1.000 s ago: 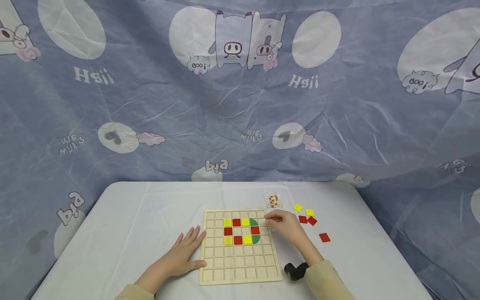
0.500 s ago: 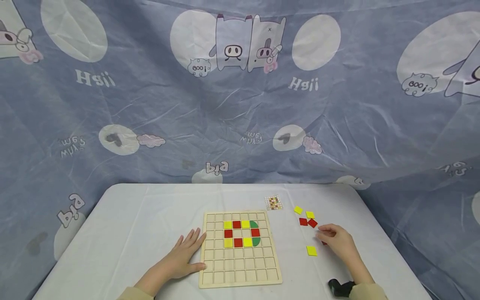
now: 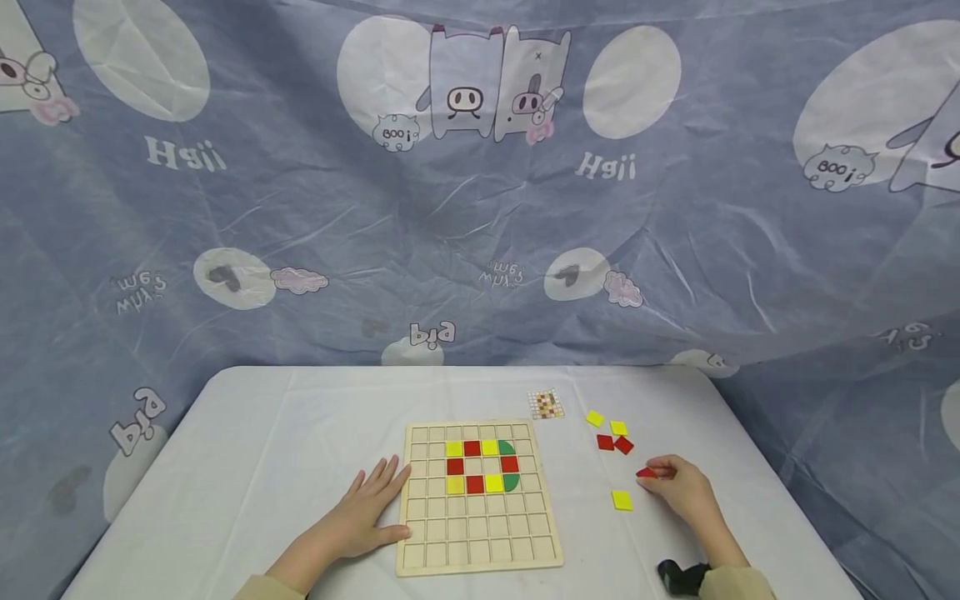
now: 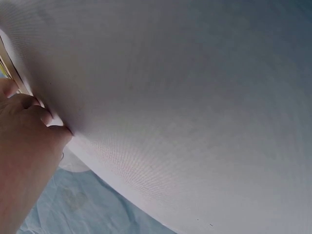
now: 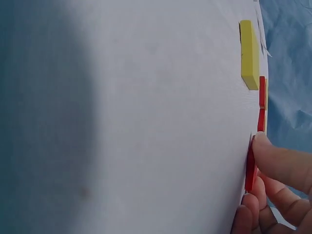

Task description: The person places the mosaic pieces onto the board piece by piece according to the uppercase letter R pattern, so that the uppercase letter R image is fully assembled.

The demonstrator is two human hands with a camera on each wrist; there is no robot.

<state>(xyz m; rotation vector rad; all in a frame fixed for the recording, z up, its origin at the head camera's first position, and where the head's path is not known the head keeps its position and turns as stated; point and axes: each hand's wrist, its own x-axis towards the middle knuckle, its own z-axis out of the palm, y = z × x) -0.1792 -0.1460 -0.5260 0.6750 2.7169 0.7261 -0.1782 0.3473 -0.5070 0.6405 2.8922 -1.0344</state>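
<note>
My right hand pinches a red square tile between thumb and fingers, close over the table at the right. In the right wrist view the same red tile stands on edge under the thumb. My left hand lies flat with fingers spread, its fingertips and thumb at the left edge of a wooden grid board. On the board, yellow tiles, red tiles and two green rounded tiles form a ring in the upper middle.
A loose yellow tile lies between board and right hand. Further back are two yellow tiles and two red tiles. A small pattern card sits behind the board. A printed curtain hangs behind the table.
My right hand has moved right from the board's edge to the loose tiles and picked up a red one. A yellow tile now lies beside the board. The left hand has stayed put.
</note>
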